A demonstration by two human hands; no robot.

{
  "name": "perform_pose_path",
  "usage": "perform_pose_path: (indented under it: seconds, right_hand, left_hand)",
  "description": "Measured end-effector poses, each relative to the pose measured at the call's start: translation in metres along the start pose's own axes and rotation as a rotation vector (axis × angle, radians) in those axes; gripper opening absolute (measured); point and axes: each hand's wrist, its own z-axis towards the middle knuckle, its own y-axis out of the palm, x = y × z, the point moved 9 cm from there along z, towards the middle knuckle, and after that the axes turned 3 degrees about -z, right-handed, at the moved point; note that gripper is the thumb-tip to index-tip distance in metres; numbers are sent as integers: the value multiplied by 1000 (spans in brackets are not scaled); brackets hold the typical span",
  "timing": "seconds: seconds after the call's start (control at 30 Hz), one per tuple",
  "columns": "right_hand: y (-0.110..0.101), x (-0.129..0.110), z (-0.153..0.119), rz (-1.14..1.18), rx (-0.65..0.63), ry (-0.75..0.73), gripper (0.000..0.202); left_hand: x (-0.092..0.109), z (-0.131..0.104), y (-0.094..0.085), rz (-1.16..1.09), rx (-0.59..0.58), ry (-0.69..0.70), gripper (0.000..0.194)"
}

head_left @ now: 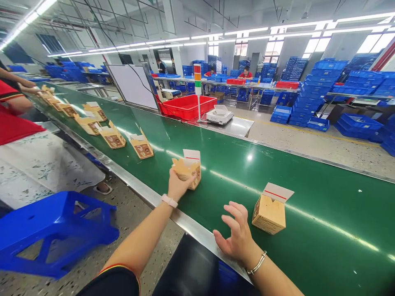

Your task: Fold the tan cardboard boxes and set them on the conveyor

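My left hand (179, 185) is out in front of me, over the green belt (308, 230). It is closed around a small brown box (189, 170). My fingers wrap its near side, and the box sits on the belt. Its white flap (191, 156) stands up on the far side, away from my hand. The flap has a thin red line on it. The box looks about as wide as it is deep, so I cannot pick out a long side.

My right hand (236, 236) is lower and closer to me. It is open, with the fingers spread and a little bent. It holds nothing. It is near a second brown box (269, 213), just to the right of my fingers, but it does not touch it. This box stands upright on the belt, turned so one corner faces me. Its white flap (278, 192) is open and leans up and away to the right, past my hand. It has a red line too.

Farther off past my left hand, more brown boxes (114, 137) lie in a row on the belt. Another person's arm (17, 80) reaches over them at the far end. A blue stool (58, 230) is on the floor, left of my left arm. Beyond the belt sits a red bin (188, 106).
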Motion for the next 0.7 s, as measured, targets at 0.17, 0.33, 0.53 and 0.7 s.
perform_pose_path:
  seconds: [0.17,0.33,0.53,0.7]
  right_hand:
    - [20,27,-8,-85,-158,206,60]
    - [21,27,-2,127,-257,211,28]
    - [3,31,3,347,-62,323,32]
    - [-13,48,-16,285,244,601,14]
  left_hand:
    - [29,-107,66,-133,-449,251,66]
    - [61,-146,69,-164,-657,643,60]
    - [84,-138,77,-116,-738,720,34]
    - [88,-132,89,-212,-752,495,31]
